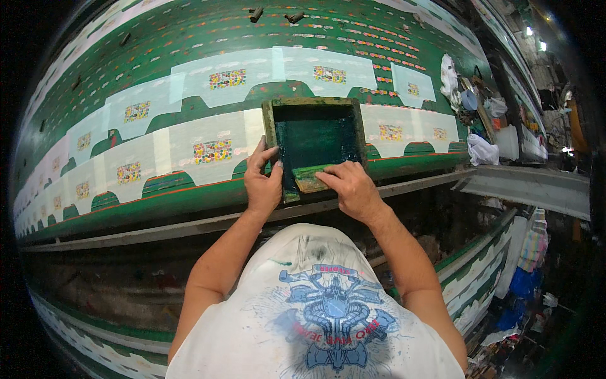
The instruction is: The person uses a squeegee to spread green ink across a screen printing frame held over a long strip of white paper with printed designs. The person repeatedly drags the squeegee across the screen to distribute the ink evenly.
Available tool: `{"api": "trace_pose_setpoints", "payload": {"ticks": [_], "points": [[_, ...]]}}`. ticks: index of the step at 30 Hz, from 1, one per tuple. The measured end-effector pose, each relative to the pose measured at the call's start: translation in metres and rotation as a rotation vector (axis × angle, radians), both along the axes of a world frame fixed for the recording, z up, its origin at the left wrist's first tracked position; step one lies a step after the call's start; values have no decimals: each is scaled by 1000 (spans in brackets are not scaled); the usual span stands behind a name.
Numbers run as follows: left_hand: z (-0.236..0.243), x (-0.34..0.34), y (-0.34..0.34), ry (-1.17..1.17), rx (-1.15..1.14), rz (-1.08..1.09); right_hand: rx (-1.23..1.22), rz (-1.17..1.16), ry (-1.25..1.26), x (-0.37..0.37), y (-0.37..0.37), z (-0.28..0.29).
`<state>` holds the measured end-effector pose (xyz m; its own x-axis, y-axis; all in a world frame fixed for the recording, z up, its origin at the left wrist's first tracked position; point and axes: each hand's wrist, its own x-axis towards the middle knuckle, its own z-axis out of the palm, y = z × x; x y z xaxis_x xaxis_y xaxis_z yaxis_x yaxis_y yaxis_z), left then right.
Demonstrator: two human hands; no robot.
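A screen-printing frame (315, 103) with dark green ink lies on the long green printing table (404, 165), over white cut fabric panels (161, 148) that bear colourful printed patches. My left hand (264, 180) is closed on the frame's left side, thumb along its edge. Inside the frame's near end, my right hand (353, 192) grips a green-stained flat squeegee (306, 180) between thumb and fingers, tilted along the near edge.
A metal rail (404, 185) runs along the table's near edge. Rags (482, 149) and small containers sit at the right end, beside a grey beam (524, 189). Blue bags (524, 284) and clutter lie lower right. Small dark blocks (255, 14) rest at the back.
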<state>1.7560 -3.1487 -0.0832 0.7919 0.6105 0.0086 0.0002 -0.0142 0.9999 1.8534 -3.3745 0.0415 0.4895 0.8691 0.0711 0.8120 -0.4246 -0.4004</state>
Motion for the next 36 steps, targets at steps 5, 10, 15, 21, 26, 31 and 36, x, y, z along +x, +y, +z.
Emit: {"api": "trace_pose_setpoints", "payload": {"ticks": [5, 10, 15, 21, 26, 31, 36], "points": [[13, 2, -4, 66, 207, -33, 42, -19, 44, -5, -8, 1], [14, 4, -7, 113, 262, -8, 263, -34, 130, 3, -27, -21], [26, 15, -27, 37, 185, 57, 353, -97, 34, 15, -63, -23], [38, 54, -102, -63, 211, 54, 417, -181, 65, 42, -138, -30], [7, 101, -170, -91, 252, 31, 436, -242, 23, 73, -209, -40], [-6, 130, -218, -72, 51, 40, 443, -242, 32, 98, -261, -47], [-16, 137, -233, -34, 34, 33, 459, -179, 58, 118, -286, -44]]}}
